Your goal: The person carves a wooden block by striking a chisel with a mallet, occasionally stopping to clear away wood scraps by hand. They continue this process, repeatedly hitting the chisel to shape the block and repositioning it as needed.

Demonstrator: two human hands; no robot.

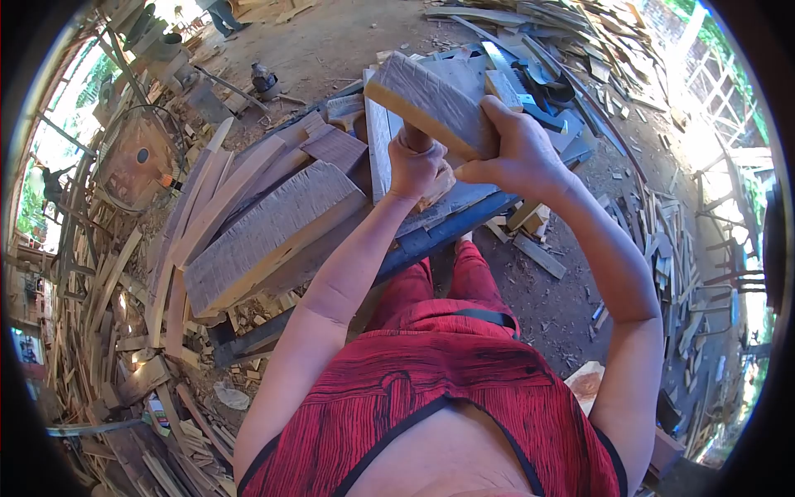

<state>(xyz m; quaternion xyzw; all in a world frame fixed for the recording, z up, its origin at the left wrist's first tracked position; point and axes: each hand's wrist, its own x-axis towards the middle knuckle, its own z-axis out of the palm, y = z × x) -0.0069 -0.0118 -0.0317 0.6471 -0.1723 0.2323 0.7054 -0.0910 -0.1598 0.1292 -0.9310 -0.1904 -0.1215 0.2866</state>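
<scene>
My right hand (523,153) grips the right end of a thick wooden block (435,99), thumb below and fingers over the edge. The block is tilted above the workbench, its weathered grey face up and a paler sawn edge towards me. Right under it, my left hand (416,172) is closed in a fist around a rough piece of wood (436,187), whose end shows below the fist. Whether this piece is joined to the block, I cannot tell. A larger beam (269,236) lies on the bench, left of my left forearm.
A handsaw (505,70) and other tools lie on the bench's far right. Long planks (228,199) are stacked at the left. Offcuts (538,255) litter the ground, with a big wood pile (580,33) behind. A person's legs (224,16) show at the far upper left.
</scene>
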